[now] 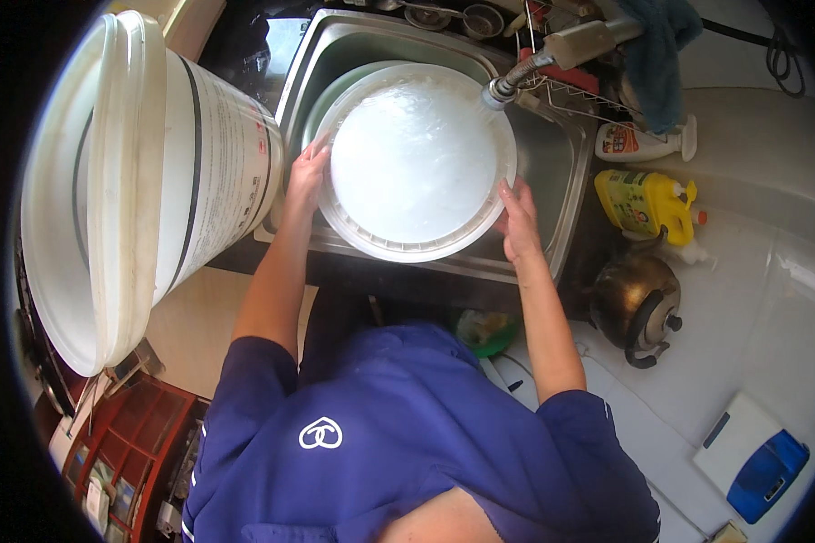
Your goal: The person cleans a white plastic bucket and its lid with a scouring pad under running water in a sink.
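Both hands hold a round white plastic bucket lid (414, 163) by its rim, over a stainless steel sink (564, 197). My left hand (308, 173) grips the lid's left edge, and my right hand (518, 217) its lower right edge. The lid's face is wet and shiny, with a ribbed ring around it. Just above its upper right side hangs the faucet spout (499, 94). Under the lid, a pale green basin (319, 102) shows at the upper left, mostly covered.
A large white plastic bucket (183, 170) bearing print stands left of the sink. To the right are a spray bottle (642, 140), a yellow jug (642, 203) and a metal kettle (631, 292). A wire rack (570, 95) and a blue-green cloth (662, 68) are behind the faucet.
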